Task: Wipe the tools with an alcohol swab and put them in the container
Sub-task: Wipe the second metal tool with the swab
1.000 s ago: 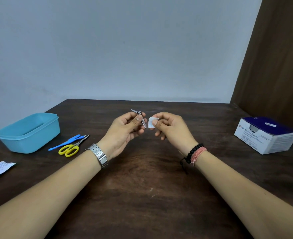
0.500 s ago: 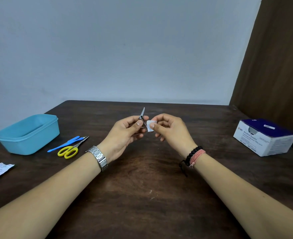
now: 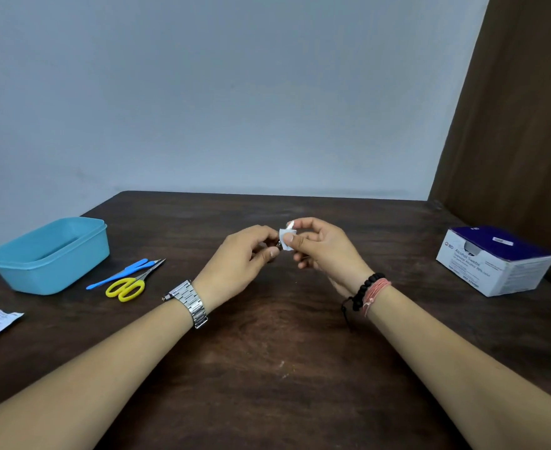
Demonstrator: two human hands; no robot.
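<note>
White swab (image 3: pixel 286 239), pinched in the right hand (image 3: pixel 322 251), is wrapped over a small metal tool (image 3: pixel 279 244) gripped by the left hand (image 3: pixel 243 259) above the table (image 3: pixel 267 368). Wiping looks underway on this first tool. Scissors (image 3: pixel 131 284) and a blue tool (image 3: pixel 121 274) lie unwiped beside the apparently empty tub (image 3: pixel 50 254).

wall (image 3: pixel 235 92): plain pale blue-grey | right: brown wood panel (image 3: pixel 520 125) | table (image 3: pixel 267 368): dark wood
</note>
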